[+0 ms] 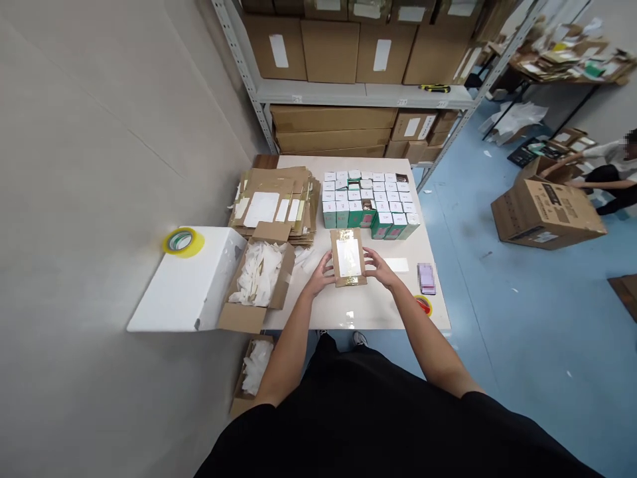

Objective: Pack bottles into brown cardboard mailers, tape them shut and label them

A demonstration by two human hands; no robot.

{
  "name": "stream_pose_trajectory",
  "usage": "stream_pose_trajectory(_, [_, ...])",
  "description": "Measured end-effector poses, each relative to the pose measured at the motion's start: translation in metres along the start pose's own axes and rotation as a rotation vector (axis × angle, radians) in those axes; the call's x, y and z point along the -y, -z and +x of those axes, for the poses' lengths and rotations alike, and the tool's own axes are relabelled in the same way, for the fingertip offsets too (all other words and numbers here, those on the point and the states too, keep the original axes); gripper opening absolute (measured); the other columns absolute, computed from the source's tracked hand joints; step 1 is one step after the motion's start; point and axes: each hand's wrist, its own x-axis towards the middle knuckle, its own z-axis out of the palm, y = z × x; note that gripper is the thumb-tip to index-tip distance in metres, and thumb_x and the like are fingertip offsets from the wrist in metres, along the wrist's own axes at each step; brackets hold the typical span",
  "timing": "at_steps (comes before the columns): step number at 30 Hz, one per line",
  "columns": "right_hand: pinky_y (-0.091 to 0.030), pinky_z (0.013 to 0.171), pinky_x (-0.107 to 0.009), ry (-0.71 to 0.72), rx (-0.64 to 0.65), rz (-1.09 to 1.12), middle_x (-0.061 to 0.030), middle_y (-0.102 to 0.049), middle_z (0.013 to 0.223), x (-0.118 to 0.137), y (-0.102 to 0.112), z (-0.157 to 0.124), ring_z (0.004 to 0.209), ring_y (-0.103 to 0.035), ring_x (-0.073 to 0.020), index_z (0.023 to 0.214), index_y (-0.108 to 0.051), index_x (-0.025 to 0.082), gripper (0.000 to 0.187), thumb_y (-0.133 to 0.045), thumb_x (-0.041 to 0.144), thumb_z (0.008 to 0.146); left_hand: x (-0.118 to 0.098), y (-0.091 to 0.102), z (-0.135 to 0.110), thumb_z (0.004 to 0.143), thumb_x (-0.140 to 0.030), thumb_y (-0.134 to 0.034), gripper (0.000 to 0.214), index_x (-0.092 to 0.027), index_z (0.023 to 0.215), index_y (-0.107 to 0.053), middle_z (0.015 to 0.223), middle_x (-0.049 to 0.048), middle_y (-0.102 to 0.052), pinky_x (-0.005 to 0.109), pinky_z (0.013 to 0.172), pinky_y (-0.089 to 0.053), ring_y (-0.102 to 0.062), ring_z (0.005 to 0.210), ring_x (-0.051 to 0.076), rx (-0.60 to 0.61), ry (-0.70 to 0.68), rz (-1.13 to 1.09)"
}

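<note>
Both my hands, left [322, 273] and right [379, 269], gripped the small brown box [348, 257] between them with fingers curled, maybe taped, its long side pointing away across the desk [368, 312].

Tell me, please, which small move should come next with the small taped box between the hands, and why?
Probably set the small taped box aside: its top already looks taped and labelled, and left hand and right hand hold its sides. The bare table in front has room.

Bright, even indoor light; soft shadows, wide-angle bending at the edges.
</note>
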Motion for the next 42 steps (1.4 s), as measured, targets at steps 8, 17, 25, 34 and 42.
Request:
stream_pose_trajectory(8, [-0.057, 0.104, -0.050, 0.091, 0.252, -0.063, -0.0069, -0.051, 0.148, 0.033, 0.031, 0.001, 0.125, -0.056, -0.0279, 0.156, -0.046, 0.041, 0.093, -0.081, 0.027, 0.071, -0.029, -0.040, -0.038, 0.075, -0.043, -0.086, 0.111, -0.040, 0.167, -0.024, 0.175, 0.0079, -0.024, 0.046, 0.108, -0.052, -0.045, 0.143, 0.037, -0.195, -0.026, 0.039])
stream_pose_trajectory(17, [-0.056, 0.105, -0.052, 0.151, 0.565, -0.049, -0.0074, -0.051, 0.148, 0.058, -0.021, -0.003, 0.125, -0.056, -0.0288, 0.156, -0.045, 0.041, 0.091, -0.082, 0.030, 0.074, -0.050, -0.057, -0.130, 0.075, -0.042, -0.087, 0.111, -0.040, 0.167, -0.025, 0.176, 0.0079, -0.017, 0.044, 0.106, -0.053, -0.043, 0.144, 0.037, -0.464, -0.075, -0.009])
stream_pose_trajectory(25, [-0.050, 0.110, -0.054, 0.165, 0.900, -0.075, -0.0056, -0.053, 0.146, 0.059, -0.139, -0.032, 0.122, -0.056, -0.0277, 0.153, -0.048, 0.042, 0.091, -0.081, 0.025, 0.070, -0.028, -0.067, -0.268, 0.074, -0.043, -0.089, 0.113, -0.040, 0.167, -0.024, 0.176, 0.0074, -0.020, 0.045, 0.107, -0.052, -0.042, 0.146, 0.038, -0.805, -0.161, -0.091])
stream_pose_trajectory(34, [-0.052, 0.105, -0.048, 0.120, 1.255, -0.136, -0.0054, -0.057, 0.141, 0.021, -0.305, -0.171, 0.116, -0.059, -0.0257, 0.153, -0.049, 0.039, 0.091, -0.079, 0.023, 0.068, 0.028, -0.119, -0.484, 0.077, -0.044, -0.086, 0.110, -0.037, 0.168, -0.024, 0.177, 0.0095, -0.019, 0.049, 0.114, -0.046, -0.037, 0.152, 0.038, -1.216, -0.167, -0.169])
stream_pose_trajectory(42, [-0.053, 0.102, -0.045, 0.046, 1.521, -0.280, -0.0045, -0.058, 0.138, -0.046, -0.429, -0.350, 0.113, -0.058, -0.0245, 0.152, -0.051, 0.039, 0.088, -0.076, 0.025, 0.069, 0.096, -0.217, -0.675, 0.081, -0.039, -0.082, 0.099, -0.030, 0.165, -0.032, 0.173, 0.0103, -0.029, 0.047, 0.125, -0.032, -0.027, 0.159, 0.034, -1.592, -0.214, -0.160])
